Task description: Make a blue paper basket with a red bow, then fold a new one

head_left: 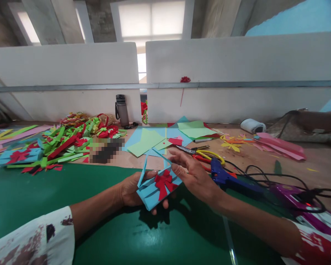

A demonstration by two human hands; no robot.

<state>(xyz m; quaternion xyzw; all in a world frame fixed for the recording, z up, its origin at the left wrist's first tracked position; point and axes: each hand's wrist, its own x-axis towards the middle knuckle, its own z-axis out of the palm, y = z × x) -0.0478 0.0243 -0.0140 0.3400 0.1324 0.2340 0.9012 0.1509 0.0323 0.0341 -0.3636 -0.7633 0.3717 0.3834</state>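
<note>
A small light-blue paper bag (149, 194) with a red paper bow (164, 182) on its front is tilted above the green mat. My left hand (132, 188) holds it from below and behind, with fingertips showing under its lower edge. Thin folded blue paper strips (143, 171) rise from its top. My right hand (191, 171) is at the bag's upper right, its fingers bent and near the blue strip there; whether they pinch it is hard to tell.
Green mat (105, 235) under the hands. Left, a heap of green and red paper pieces (63, 141) and another blue bag (20, 156). Behind, paper sheets (147, 141) and a bottle (123, 110). Right, scissors (186, 149), a blue glue gun (223, 176), black cables and a purple device (289, 193).
</note>
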